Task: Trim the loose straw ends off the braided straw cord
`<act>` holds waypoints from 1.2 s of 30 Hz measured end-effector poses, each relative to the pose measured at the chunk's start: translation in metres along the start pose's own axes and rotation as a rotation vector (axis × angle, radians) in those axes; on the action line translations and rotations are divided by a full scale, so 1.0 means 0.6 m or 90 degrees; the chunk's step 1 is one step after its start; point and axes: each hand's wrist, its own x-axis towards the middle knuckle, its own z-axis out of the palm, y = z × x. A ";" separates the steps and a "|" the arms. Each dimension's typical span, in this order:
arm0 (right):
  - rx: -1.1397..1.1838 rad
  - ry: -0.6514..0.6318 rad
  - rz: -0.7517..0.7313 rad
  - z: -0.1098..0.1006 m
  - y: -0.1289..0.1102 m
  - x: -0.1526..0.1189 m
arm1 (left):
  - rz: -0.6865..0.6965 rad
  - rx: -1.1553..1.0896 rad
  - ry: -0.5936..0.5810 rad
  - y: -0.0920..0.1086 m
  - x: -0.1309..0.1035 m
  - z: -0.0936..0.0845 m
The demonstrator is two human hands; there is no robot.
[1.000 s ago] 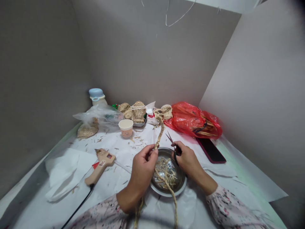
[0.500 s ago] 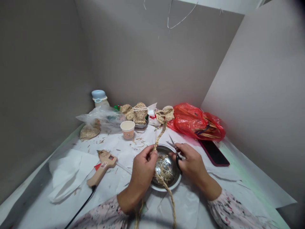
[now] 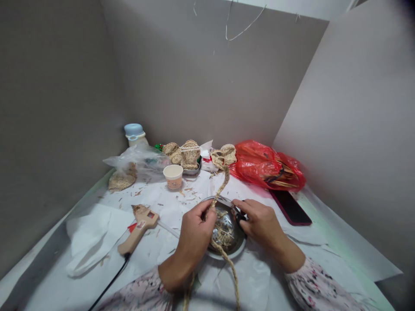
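Observation:
My left hand [image 3: 196, 231] pinches a braided straw cord [image 3: 222, 186] over the left side of a round metal bowl [image 3: 238, 252]. One end of the cord stands up above my fingers, and the rest hangs down in front of the bowl toward the near edge. My right hand [image 3: 261, 220] is closed around the dark handles of small scissors [image 3: 239, 214] at the bowl's right side. Their blades point left, at the cord just above my left fingertips. Straw scraps [image 3: 223, 235] lie inside the bowl.
A glue gun [image 3: 139, 229] with a black cable lies at left, near crumpled white paper [image 3: 89, 237]. Behind are a paper cup [image 3: 173, 177], a clear bag [image 3: 142, 160], a lidded bottle [image 3: 134, 133] and woven straw pieces [image 3: 190, 153]. A red bag [image 3: 256, 162] and phone [image 3: 291, 208] are at right.
The scissors have swung down and left, from pointing away above the bowl to reaching the cord. The cord's upper end leans slightly more to the right.

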 end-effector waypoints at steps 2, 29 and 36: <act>0.004 -0.002 0.001 0.001 0.001 0.000 | 0.003 0.007 -0.005 0.001 -0.001 0.001; 0.094 0.027 0.002 0.015 0.005 -0.005 | 0.019 0.082 0.017 -0.005 0.001 0.002; 0.009 0.012 -0.062 0.008 -0.003 -0.003 | 0.017 0.126 0.028 -0.006 0.001 0.002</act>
